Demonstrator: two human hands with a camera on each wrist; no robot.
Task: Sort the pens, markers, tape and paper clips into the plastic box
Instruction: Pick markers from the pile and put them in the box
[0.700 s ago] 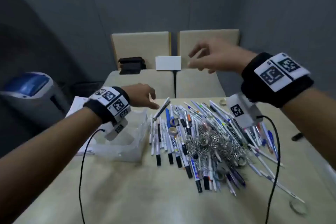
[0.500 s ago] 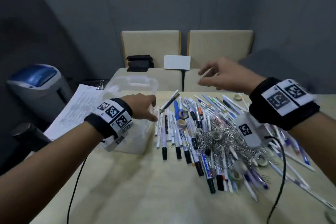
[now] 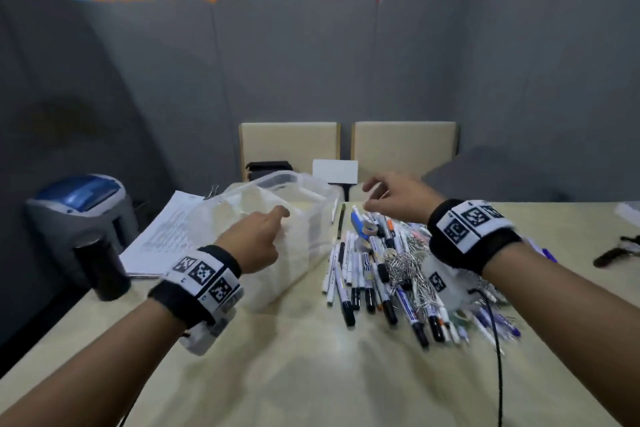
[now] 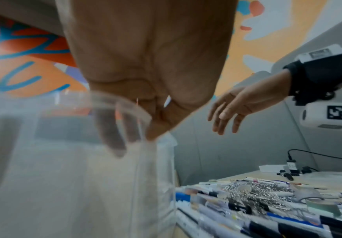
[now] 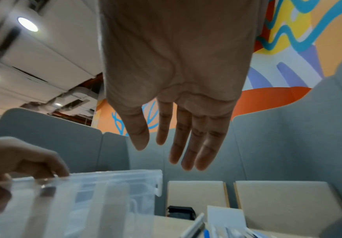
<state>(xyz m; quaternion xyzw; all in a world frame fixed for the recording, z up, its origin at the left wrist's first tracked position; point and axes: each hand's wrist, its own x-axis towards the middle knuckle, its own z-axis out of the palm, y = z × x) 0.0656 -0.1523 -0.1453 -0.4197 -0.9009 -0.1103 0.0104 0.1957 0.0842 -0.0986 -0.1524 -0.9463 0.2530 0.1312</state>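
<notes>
Frame centre: left hand [image 3: 258, 241] gripping near rim of clear plastic box [image 3: 304, 215], box tilted. Right of centre: right hand [image 3: 398, 199] above far end of pens and markers [image 3: 360, 274], fingers loose, holding nothing. Paper clips [image 3: 407, 270] heaped on pens — tape roll [image 3: 370, 229] among them. Papers [image 3: 162, 236] left of box on table [image 3: 294, 374].

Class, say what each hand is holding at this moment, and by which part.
The left hand grips the plastic box by its near rim, fingers inside the wall. The right hand holds nothing.
</notes>
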